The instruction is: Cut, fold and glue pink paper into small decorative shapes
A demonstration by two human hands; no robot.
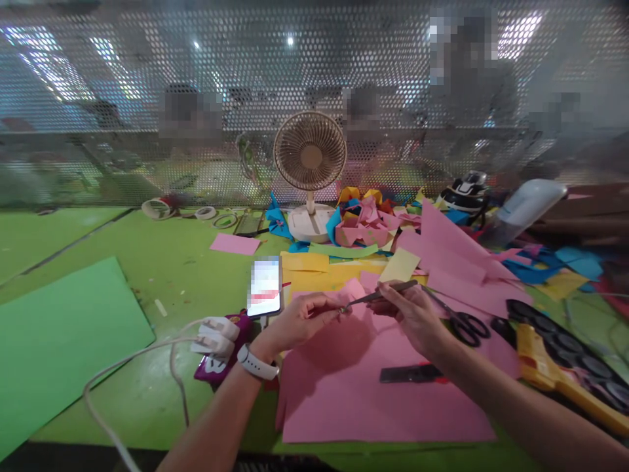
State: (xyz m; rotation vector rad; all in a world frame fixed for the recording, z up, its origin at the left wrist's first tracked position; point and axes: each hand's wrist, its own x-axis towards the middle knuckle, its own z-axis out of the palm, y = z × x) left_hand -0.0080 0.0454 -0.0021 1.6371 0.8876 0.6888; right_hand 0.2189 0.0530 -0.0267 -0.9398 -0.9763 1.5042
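Note:
My left hand (302,321) is closed in a pinch at the tip of thin metal tweezers (378,295); what it pinches is too small to make out. My right hand (410,314) is closed round the other end of the tweezers. Both hands hover over a large pink paper sheet (368,400). A white watch (256,364) sits on my left wrist.
Black-handled scissors (459,321) and a dark ruler (410,373) lie near my right hand. A phone (265,286), white chargers (216,335), a desk fan (310,172), folded coloured papers (366,219), a green sheet (59,328) and a yellow tool (555,373) surround the pink paper. People sit behind a mesh screen.

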